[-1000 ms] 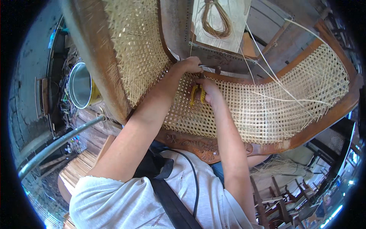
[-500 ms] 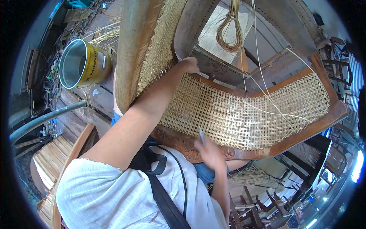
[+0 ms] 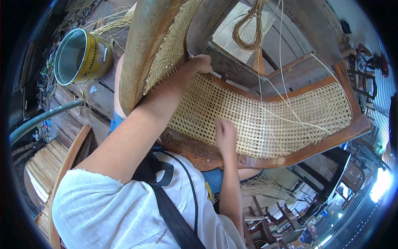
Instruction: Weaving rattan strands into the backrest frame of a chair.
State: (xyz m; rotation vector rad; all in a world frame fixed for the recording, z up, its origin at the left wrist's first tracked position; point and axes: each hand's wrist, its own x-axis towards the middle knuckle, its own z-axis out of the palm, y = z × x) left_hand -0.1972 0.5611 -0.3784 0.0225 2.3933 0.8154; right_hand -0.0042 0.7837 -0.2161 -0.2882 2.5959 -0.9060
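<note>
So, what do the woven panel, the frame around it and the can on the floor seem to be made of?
Woven panel: probably cane or rattan strips; pale, matte, open mesh with loose strands.
Frame: wood, brown and somewhat glossy, so likely varnished.
Can: metal; shiny grey inside, yellow painted outside.

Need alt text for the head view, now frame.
A person's left hand grips the far edge of a woven cane chair seat in a brown wooden frame, while the right hand rests on the weave. A yellow metal can stands at upper left.
</note>
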